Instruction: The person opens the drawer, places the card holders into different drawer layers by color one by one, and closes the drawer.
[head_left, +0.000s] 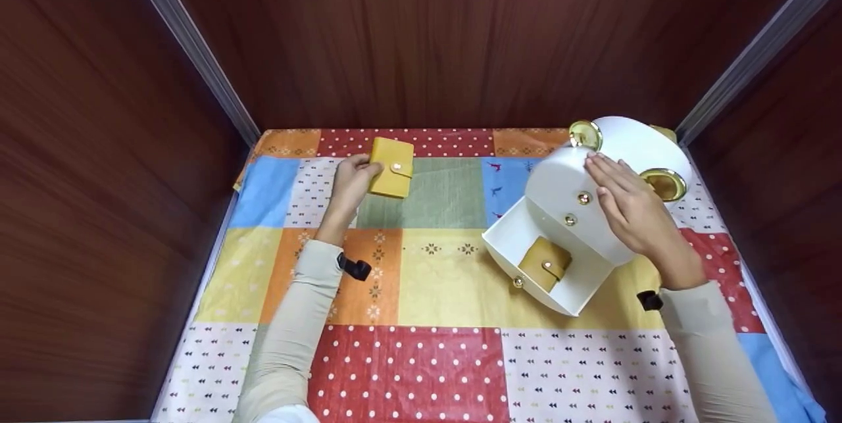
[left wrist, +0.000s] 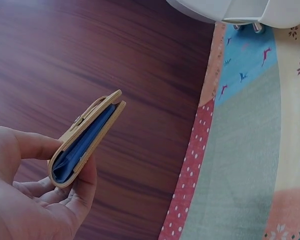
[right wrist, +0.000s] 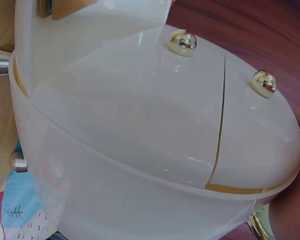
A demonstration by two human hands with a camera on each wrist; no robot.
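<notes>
My left hand [head_left: 352,179] holds a yellow snap wallet [head_left: 391,167] above the far left of the table. In the left wrist view the wallet [left wrist: 85,137] is seen edge-on with a blue lining, pinched between thumb and fingers [left wrist: 75,192]. My right hand [head_left: 628,202] rests flat, fingers straight, on the front of a white rounded box [head_left: 579,193] with gold knobs. Its lower drawer [head_left: 526,239] is pulled out, and a second tan wallet [head_left: 544,263] lies inside. The right wrist view is filled by the white box [right wrist: 140,130].
A patchwork cloth [head_left: 434,278] covers the table. Dark wooden walls [head_left: 427,35] close in on the left, back and right. The box's gold fittings [head_left: 664,183] stick out near the right wall.
</notes>
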